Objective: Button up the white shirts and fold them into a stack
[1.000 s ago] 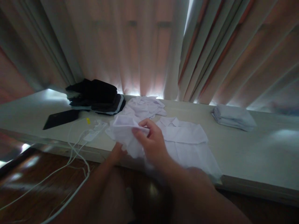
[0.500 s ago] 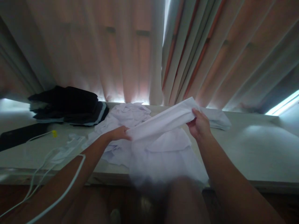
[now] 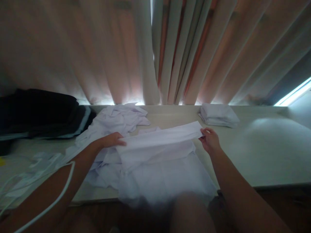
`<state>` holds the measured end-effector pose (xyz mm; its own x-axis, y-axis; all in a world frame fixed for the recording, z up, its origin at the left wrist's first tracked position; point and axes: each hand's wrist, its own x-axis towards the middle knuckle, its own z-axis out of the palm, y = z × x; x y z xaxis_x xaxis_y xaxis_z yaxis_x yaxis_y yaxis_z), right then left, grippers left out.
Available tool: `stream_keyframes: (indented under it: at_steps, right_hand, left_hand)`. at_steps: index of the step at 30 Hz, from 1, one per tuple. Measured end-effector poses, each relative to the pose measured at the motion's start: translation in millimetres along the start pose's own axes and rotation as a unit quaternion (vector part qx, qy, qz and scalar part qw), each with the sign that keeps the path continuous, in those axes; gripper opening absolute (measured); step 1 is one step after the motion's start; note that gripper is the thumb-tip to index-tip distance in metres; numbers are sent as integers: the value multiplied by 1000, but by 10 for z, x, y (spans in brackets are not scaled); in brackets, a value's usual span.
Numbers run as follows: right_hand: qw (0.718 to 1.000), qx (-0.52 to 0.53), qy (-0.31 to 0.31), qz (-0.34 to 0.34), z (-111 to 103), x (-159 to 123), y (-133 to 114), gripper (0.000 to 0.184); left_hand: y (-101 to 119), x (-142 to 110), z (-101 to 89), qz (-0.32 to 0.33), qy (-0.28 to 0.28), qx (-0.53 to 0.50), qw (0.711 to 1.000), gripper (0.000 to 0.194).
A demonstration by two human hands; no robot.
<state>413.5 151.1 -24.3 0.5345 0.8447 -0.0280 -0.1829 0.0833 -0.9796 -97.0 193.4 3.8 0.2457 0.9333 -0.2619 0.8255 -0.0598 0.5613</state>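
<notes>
A white garment [image 3: 157, 145], its exact kind unclear, is stretched between my two hands with its upper part folded into a flat band. My left hand [image 3: 113, 140] pinches the band's left end, thumb on top. At the right end, my right hand [image 3: 210, 139] grips the corner between thumb and fingers. The garment's lower part spreads over the front edge of the white surface toward my knee and is blurred there. Behind and left of it lies a crumpled heap of white clothes [image 3: 109, 119], partly covered by my left forearm.
A folded white stack [image 3: 217, 115] rests at the back right of the white surface [image 3: 269, 152]. Dark folded clothes [image 3: 43, 111] are piled at the back left. A power strip [image 3: 36, 171] and a white cable [image 3: 60, 197] lie near my left arm. Curtains [image 3: 116, 51] hang behind.
The held band has come down at its right end and lies more level, stretched between both hands. The folded white stack behind it shows more fully. My view has shifted to the right.
</notes>
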Motion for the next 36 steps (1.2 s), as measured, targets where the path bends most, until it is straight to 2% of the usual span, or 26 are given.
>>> stream_keyframes:
  at_steps: [4, 6, 8, 10, 12, 13, 14, 16, 18, 19, 22, 24, 28, 31, 33, 36]
  right_hand:
    - [991, -128, 7, 26, -159, 71, 463, 31]
    - [979, -200, 5, 28, -198, 82, 626, 22]
    - [962, -272, 6, 13, -213, 84, 710, 16]
    - [942, -336, 12, -16, -205, 74, 728, 16]
    - [924, -381, 14, -44, -175, 50, 717, 25]
    - [909, -414, 8, -51, -153, 33, 710, 31]
    - [887, -459, -5, -51, -128, 15, 707, 37]
    - [824, -563, -45, -48, -78, -19, 709, 45]
    - [769, -632, -80, -55, -36, -41, 715, 40]
    - [760, -642, -86, -63, -19, -46, 714, 36]
    - [767, -632, -78, -82, 10, -25, 681, 30]
    - [775, -621, -74, -91, 15, 25, 632, 32]
    - [786, -607, -66, -97, -5, 192, 541, 36]
    - [785, -609, -77, -85, -34, 302, 568, 34]
    - [783, -611, -96, -71, -62, 333, 643, 33]
    - [785, -608, -102, -64, -128, 322, 783, 43]
  left_hand:
    - [-102, 90, 91, -36, -101, 29, 994, 26]
    - [-139, 102, 164, -35, -104, 36, 993, 27]
    - [-153, 103, 229, -14, -68, 40, 997, 25]
    - [-147, 73, 273, 2, -5, 49, 999, 21]
    - [-132, -28, 318, -8, 82, 62, 995, 22]
    - [-124, -116, 357, -24, 148, 72, 986, 25]
    - [-114, -229, 416, -46, 212, 83, 973, 29]
    - [-83, -507, 610, -91, 312, 111, 939, 37]
    - [-33, -787, 894, -90, 234, 143, 957, 42]
    - [-4, -900, 1049, -60, 207, 163, 963, 40]
    - [50, -1068, 1414, 23, 165, 206, 964, 27]
    - [16, -1083, 1487, 46, 153, 239, 958, 16]
    - [-203, -1156, 1326, 96, 160, 262, 947, 14]
    - [-333, -1275, 1243, 118, 165, 255, 945, 17]
    - [-352, -1322, 1263, 106, 149, 252, 950, 17]
    - [-298, -1324, 1334, 66, 135, 237, 960, 13]
